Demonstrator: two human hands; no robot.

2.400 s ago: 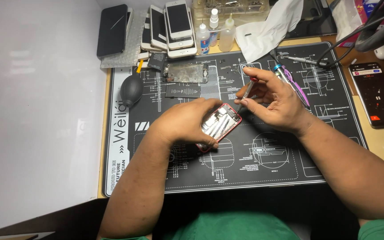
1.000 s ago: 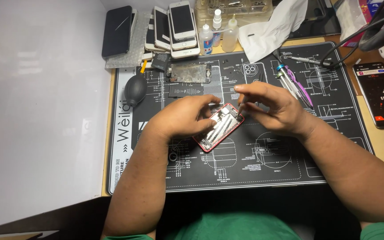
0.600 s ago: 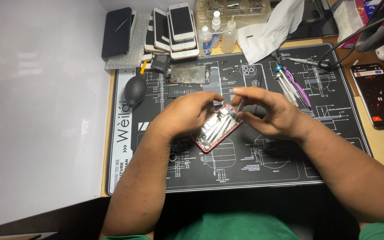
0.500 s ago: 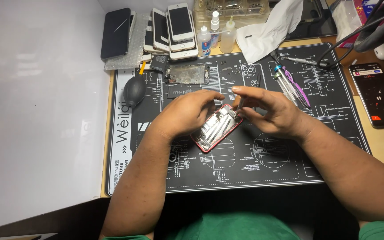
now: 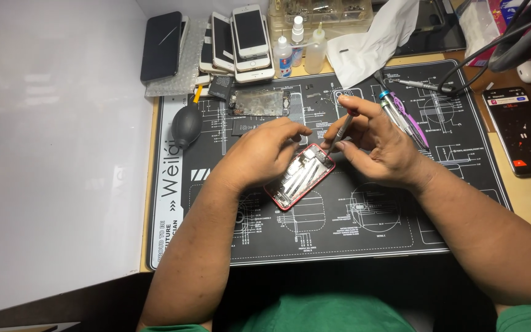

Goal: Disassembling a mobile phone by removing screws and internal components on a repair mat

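Observation:
An opened phone with a red frame (image 5: 301, 178) lies tilted on the black repair mat (image 5: 339, 227), its inner parts showing. My left hand (image 5: 259, 154) rests over its upper left side and holds it down. My right hand (image 5: 381, 144) grips a slim screwdriver (image 5: 342, 129) with a red cap, its tip down at the phone's top corner.
A black air blower (image 5: 186, 125) sits at the mat's left. Stacked phones (image 5: 241, 40), two small bottles (image 5: 299, 52) and a white cloth (image 5: 370, 40) line the back. More tools (image 5: 404, 117) lie right of my hand. A lit phone (image 5: 520, 130) lies far right.
My right hand has brought the screwdriver down onto the phone's top corner. The phone has shifted slightly under my left hand.

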